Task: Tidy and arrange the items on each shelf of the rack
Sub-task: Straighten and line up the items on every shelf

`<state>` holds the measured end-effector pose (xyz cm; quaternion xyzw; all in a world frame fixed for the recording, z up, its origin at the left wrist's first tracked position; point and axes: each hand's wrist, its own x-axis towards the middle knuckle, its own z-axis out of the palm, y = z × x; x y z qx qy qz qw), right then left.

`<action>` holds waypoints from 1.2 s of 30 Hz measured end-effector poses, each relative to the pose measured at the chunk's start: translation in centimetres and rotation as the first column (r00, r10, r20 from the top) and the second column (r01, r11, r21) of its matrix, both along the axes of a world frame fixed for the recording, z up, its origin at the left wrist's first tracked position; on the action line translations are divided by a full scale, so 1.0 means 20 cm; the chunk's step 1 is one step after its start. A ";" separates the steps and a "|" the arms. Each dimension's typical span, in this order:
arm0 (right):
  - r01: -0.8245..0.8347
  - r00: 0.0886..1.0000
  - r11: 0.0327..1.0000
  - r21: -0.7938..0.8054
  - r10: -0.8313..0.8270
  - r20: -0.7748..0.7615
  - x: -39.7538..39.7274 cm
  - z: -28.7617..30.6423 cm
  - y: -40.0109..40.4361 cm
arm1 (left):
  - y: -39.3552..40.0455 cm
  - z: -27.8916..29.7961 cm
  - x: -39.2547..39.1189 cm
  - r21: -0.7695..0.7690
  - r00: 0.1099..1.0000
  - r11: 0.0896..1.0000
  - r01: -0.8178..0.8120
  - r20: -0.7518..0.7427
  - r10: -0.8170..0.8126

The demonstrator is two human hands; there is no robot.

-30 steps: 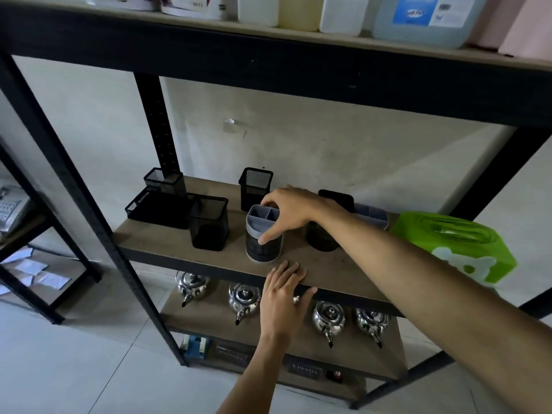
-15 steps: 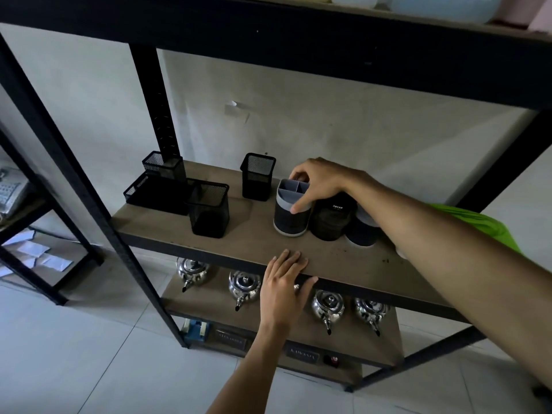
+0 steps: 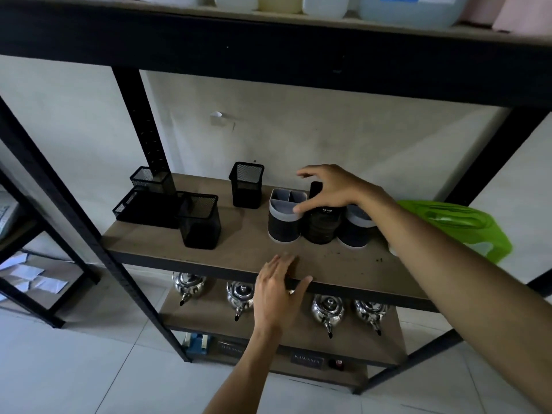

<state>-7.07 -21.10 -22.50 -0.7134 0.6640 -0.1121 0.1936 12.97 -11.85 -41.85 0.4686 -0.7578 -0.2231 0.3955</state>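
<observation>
Fingers of your right hand are spread and slack, grasping nothing — just above the grey-rimmed, divided black holder at frame centre, upright beside two matching pots. Your left hand rests flat on the wooden shelf edge, lower — the right is nearer.

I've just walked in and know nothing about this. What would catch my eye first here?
Probably the right hand, fingers spread, hovering over three round pen holders in a row; the left one, a divided grey-rimmed pen holder, sits mid-shelf. The left hand rests flat on the shelf edge. A bright green plastic box stands out at the right end, and shiny steel kettles line the shelf below.
</observation>
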 end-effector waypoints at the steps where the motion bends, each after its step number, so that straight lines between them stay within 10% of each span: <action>1: 0.033 0.999 0.999 -0.036 -0.032 0.029 -0.05 0.00 0.05 | -0.01 0.05 0.02 0.050 0.999 0.999 -0.012 -0.046 0.015; 8: 0.228 0.963 0.903 -0.364 -0.265 -0.053 -0.26 -0.22 0.33 | -0.28 0.34 -0.01 0.290 0.978 0.957 0.017 -0.205 0.045; 28: 0.357 0.873 0.660 -0.661 -0.487 -0.014 -0.13 -0.51 0.33 | -0.41 0.28 -0.16 0.205 0.952 0.979 0.018 -0.303 0.046; 36: 0.736 0.661 0.522 -0.431 -0.418 0.623 -0.12 -0.63 0.47 | -0.46 0.22 -0.14 0.189 0.958 0.982 0.006 -0.284 0.049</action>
